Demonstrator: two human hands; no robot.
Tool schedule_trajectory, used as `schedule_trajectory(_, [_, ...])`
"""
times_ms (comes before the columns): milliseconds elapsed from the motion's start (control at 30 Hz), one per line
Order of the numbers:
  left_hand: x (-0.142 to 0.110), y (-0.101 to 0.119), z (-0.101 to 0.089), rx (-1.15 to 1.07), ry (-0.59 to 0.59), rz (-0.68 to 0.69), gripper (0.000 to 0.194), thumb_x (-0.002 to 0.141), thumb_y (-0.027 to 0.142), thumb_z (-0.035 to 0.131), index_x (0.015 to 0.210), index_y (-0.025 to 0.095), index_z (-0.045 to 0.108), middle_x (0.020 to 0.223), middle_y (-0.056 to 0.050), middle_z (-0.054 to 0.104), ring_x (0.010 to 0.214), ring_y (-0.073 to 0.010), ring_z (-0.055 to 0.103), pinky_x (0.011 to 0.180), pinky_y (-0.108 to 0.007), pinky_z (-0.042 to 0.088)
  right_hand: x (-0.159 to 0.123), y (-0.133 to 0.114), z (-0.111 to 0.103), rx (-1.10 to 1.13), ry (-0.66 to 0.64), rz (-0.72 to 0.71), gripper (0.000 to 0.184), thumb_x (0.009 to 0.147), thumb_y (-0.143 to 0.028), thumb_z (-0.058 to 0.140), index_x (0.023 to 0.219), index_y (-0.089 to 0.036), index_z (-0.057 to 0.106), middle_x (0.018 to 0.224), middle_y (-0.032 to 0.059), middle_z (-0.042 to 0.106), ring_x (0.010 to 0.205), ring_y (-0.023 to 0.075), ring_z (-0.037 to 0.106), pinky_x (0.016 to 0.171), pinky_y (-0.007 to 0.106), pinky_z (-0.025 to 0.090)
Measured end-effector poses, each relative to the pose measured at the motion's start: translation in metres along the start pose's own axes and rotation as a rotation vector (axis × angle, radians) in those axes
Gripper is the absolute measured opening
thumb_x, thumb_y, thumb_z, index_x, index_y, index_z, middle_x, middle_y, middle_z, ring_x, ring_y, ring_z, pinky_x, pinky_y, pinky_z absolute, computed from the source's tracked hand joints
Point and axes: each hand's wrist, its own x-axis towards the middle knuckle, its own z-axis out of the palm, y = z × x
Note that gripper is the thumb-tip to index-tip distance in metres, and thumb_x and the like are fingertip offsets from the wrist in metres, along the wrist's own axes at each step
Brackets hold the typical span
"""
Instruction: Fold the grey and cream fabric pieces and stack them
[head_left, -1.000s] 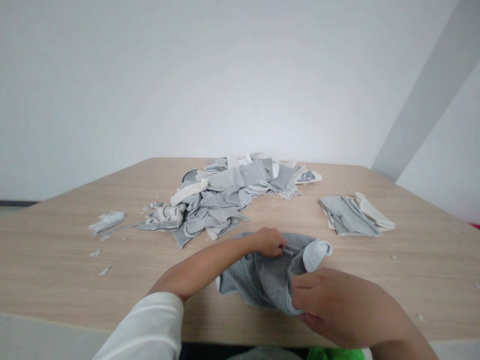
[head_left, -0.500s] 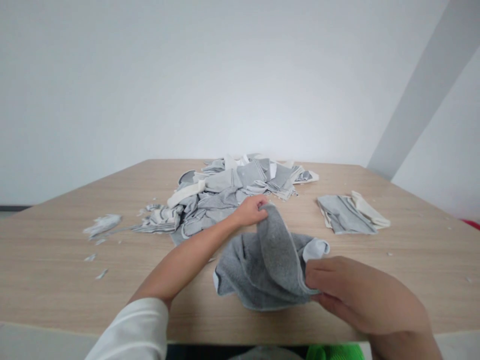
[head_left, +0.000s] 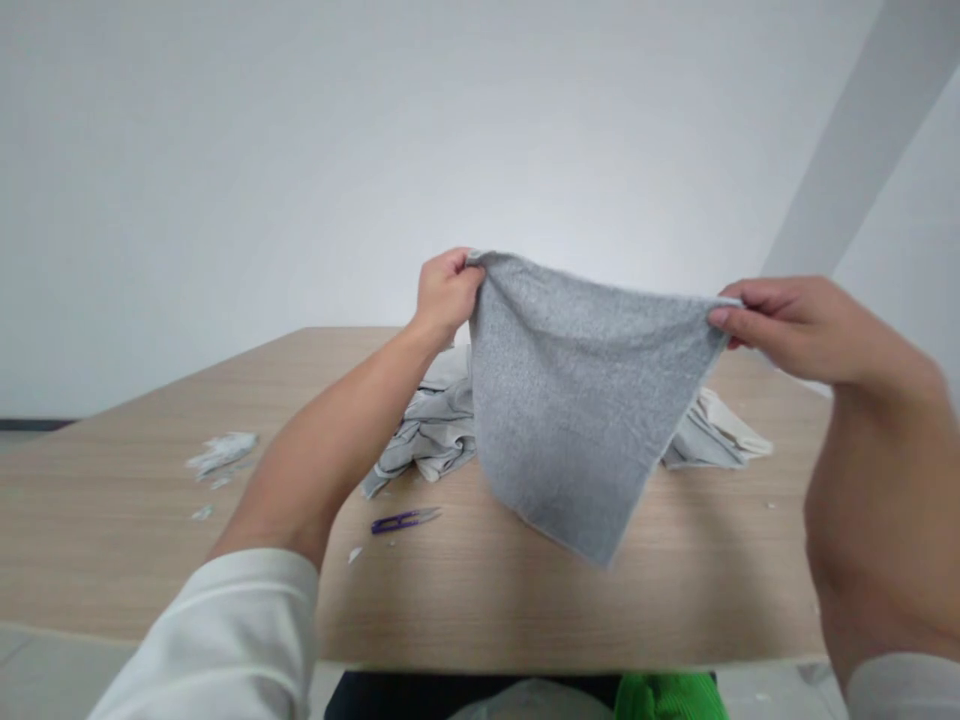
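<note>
Grey towel (head_left: 577,400) lifted off table (head_left: 112,520), spread; left hand (head_left: 444,292), right hand (head_left: 795,325) grips pinch corners; purple snips (head_left: 405,519), probably, uncovered.

Purple thread snips (head_left: 405,520) lie on wooden table (head_left: 112,540) w/ pile of grey cloths (head_left: 431,440), lint scraps (head_left: 221,452) at left, folded cloths (head_left: 720,435) at right.

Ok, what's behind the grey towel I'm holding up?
Behind the grey towel, held taut by the left hand and right hand, edges of the cloth pile and a folded stack show on the table. Whatever lies between them is covered.
</note>
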Motion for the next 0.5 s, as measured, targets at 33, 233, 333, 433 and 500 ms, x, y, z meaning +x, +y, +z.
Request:
schedule_trajectory(33, [0.010,0.005,-0.003,0.015,0.028,0.011,0.012,0.074,0.017,0.047,0.071,0.014,0.058,0.062,0.002,0.047,0.063,-0.0112,0.048,0.058,-0.022,0.037,0.008,0.001,-0.007,-0.004,0.054,0.001,0.032,0.086,-0.043,0.051,0.077,-0.014,0.062,0.061,-0.0009,0.056,0.056,0.0095,0.048,0.053,0.022,0.035])
schedule_trajectory(233, [0.052,0.027,-0.021,0.073,0.070,0.049,0.009,0.082,0.018,0.047,0.079,0.013,0.054,0.068,0.001,0.050,0.073,-0.0124,0.049,0.067,-0.025,0.040,0.042,0.002,-0.032,-0.057,0.354,0.066,0.035,0.087,-0.036,0.049,0.082,-0.004,0.063,0.062,-0.0003,0.058,0.053,0.0024,0.044,0.053,0.020,0.030])
schedule_trajectory(333, [0.062,0.027,-0.021,0.093,0.030,-0.017,0.004,0.078,0.015,0.051,0.076,0.013,0.053,0.065,0.000,0.050,0.069,-0.0122,0.047,0.065,-0.026,0.039,0.056,0.006,-0.029,-0.134,0.378,0.107,0.051,0.089,-0.042,0.038,0.089,0.003,0.061,0.072,0.0045,0.063,0.053,-0.0004,0.043,0.052,0.021,0.027])
schedule_trajectory(433, [0.066,0.018,-0.012,0.113,-0.030,-0.123,0.007,0.074,0.013,0.054,0.068,0.014,0.051,0.058,0.000,0.046,0.064,-0.0134,0.048,0.061,-0.027,0.039,0.072,0.017,-0.019,-0.174,0.282,0.162,0.065,0.086,-0.050,0.032,0.085,0.009,0.060,0.082,0.0094,0.065,0.055,-0.0019,0.044,0.050,0.022,0.024])
schedule_trajectory(500, [0.069,0.011,-0.005,0.117,-0.014,-0.147,0.011,0.073,0.014,0.055,0.064,0.015,0.050,0.056,0.000,0.044,0.063,-0.0145,0.048,0.059,-0.028,0.039,0.084,0.027,-0.011,-0.174,0.260,0.202,0.071,0.083,-0.053,0.032,0.080,0.013,0.059,0.085,0.0116,0.065,0.056,-0.0023,0.045,0.049,0.022,0.023])
